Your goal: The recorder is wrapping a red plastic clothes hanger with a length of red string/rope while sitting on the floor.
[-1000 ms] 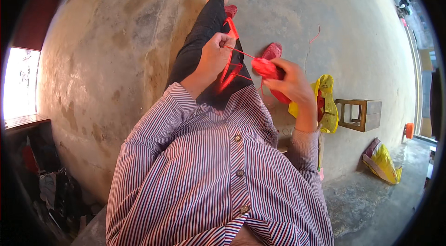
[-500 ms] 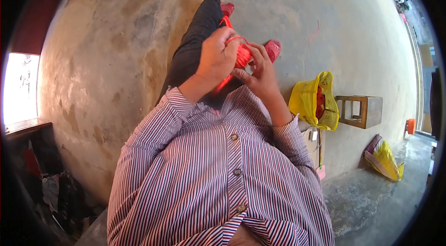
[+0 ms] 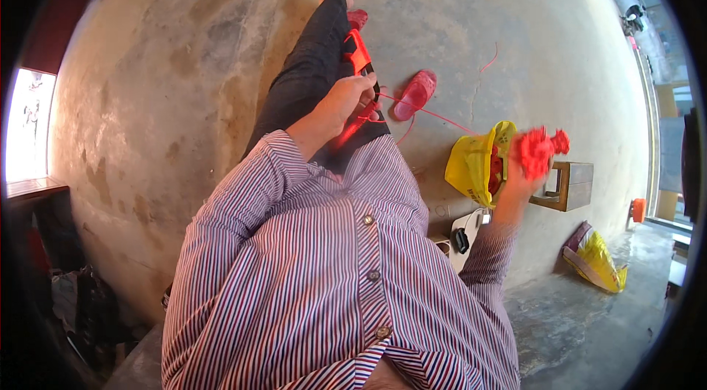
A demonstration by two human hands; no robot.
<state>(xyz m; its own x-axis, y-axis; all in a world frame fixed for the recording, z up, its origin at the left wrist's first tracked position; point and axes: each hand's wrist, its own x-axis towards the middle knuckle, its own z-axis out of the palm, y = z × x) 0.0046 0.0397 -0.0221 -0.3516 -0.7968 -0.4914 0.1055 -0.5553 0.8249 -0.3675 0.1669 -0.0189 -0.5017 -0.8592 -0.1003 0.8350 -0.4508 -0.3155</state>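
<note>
Red yarn [image 3: 434,115] stretches tight between my two hands above the concrete floor [image 3: 184,95]. My left hand [image 3: 346,99] pinches the yarn on my lap, fingers pressed together. My right hand [image 3: 524,169] is raised beside the yellow bag [image 3: 468,169], closed around a red yarn bundle [image 3: 539,148].

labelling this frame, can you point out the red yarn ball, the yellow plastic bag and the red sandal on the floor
red yarn ball [image 3: 539,148], head view, middle of the bundle in the right hand
yellow plastic bag [image 3: 471,166], head view, its yellow side
red sandal [image 3: 416,92], head view, middle of its upper
</note>
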